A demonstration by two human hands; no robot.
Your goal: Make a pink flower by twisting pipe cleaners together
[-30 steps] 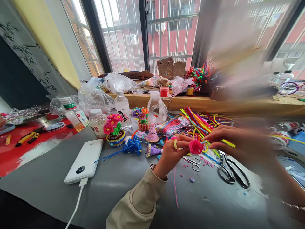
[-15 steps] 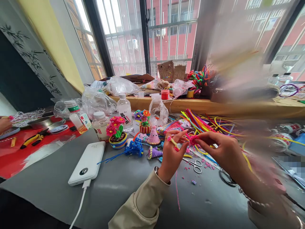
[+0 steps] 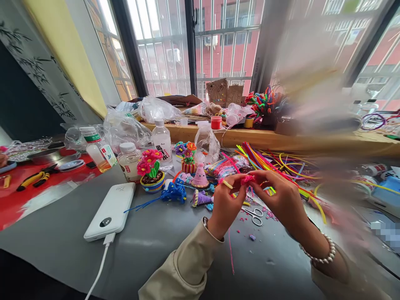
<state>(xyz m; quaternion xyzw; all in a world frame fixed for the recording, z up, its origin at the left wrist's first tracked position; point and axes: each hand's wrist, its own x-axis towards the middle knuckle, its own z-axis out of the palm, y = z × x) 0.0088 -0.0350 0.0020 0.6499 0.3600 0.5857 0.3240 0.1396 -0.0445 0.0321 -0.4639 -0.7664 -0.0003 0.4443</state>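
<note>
Between the fingertips of both hands is a small bright pink, fuzzy pipe-cleaner piece (image 3: 248, 179). My left hand (image 3: 227, 204) is closed in a pinch on its left side and wears a pale yellow ring. From the other side, my right hand (image 3: 283, 202) pinches the same piece, thumb and forefinger together. A thin pink strand (image 3: 231, 254) hangs below the left hand; its upper end is hidden. Silver scissors (image 3: 256, 216) lie just under the hands among pink fuzz scraps (image 3: 271, 215).
Left of the hands stand a pink cone figure (image 3: 200, 177), a potted pink flower (image 3: 151, 166) and a blue pipe-cleaner piece (image 3: 174, 191). A white power bank (image 3: 112, 212) with a cable lies further left. Colourful pipe cleaners (image 3: 265, 160) spread behind; the right side is smeared.
My right hand has moved inward and its fingertips now meet the left ones more closely around the pink piece. The view has shifted slightly.
</note>
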